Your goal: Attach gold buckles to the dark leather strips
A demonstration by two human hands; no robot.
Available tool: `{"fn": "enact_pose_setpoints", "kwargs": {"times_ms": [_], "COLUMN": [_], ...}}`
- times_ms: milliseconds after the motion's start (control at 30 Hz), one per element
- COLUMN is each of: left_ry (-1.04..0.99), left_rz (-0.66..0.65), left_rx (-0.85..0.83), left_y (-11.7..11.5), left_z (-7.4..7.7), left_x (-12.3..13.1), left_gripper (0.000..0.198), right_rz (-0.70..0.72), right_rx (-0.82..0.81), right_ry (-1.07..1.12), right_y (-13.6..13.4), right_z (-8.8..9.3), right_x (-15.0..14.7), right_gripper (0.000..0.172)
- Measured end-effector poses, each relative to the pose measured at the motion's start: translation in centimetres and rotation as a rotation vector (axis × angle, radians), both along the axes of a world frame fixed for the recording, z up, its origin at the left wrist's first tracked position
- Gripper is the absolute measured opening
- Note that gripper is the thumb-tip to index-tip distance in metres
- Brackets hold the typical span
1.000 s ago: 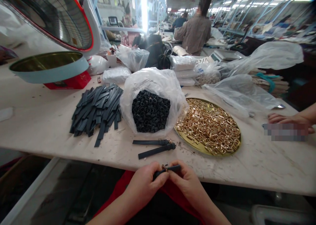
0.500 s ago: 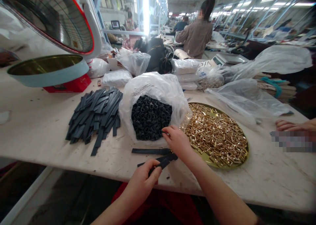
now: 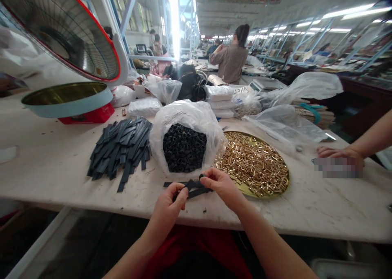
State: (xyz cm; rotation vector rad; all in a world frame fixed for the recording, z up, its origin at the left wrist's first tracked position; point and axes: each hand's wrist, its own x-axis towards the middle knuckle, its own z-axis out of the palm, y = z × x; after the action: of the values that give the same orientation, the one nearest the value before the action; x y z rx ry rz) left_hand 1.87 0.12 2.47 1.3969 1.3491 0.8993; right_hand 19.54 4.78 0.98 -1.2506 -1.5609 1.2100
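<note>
Strap (image 3: pixel 193 186) — thin black strip, likely light and bendy; held over the table (image 3: pixel 45 164) edge, before the bag of black loops (image 3: pixel 184 147). Left hand (image 3: pixel 168 204) pinches one end; right hand (image 3: pixel 221 184) fingertips nip a small loop (image 3: pixel 202 176) at the other — best gripped near the ends.

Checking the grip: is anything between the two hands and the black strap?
Nothing visible: the left hand and the right hand both pinch the flat black strap directly, above the table edge.
</note>
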Motion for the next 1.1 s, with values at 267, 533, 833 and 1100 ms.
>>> {"fn": "enact_pose_setpoints", "kwargs": {"times_ms": [267,533,833,1100], "left_ry": [-0.017,-0.164,0.116,0.245], "left_rz": [-0.022,-0.032,-0.118,-0.122], "left_rx": [0.033,-0.190,-0.058,-0.046], "left_y": [-1.9,-1.5,-1.1,1.3], "left_z": [1.1,-0.5,-1.7,-4.6], "left_x": [1.6,2.4,2.2,0.5], "left_gripper": [0.026,0.035,0.031,0.044], "right_rz": [-0.072,-0.131,-0.231,-0.214], "right_rx": [-0.260,-0.119,-0.150,0.024], "right_ry": [0.674,0.577,0.478,0.294], "right_y": [-4.8,-6.0,-5.2,-4.6], "right_z": [-0.6,-0.5,-2.6,-2.2], "right_x": [0.2,-0.6,-0.6,-0.1], "right_gripper": [0.030,0.021,0.027,0.027]}}
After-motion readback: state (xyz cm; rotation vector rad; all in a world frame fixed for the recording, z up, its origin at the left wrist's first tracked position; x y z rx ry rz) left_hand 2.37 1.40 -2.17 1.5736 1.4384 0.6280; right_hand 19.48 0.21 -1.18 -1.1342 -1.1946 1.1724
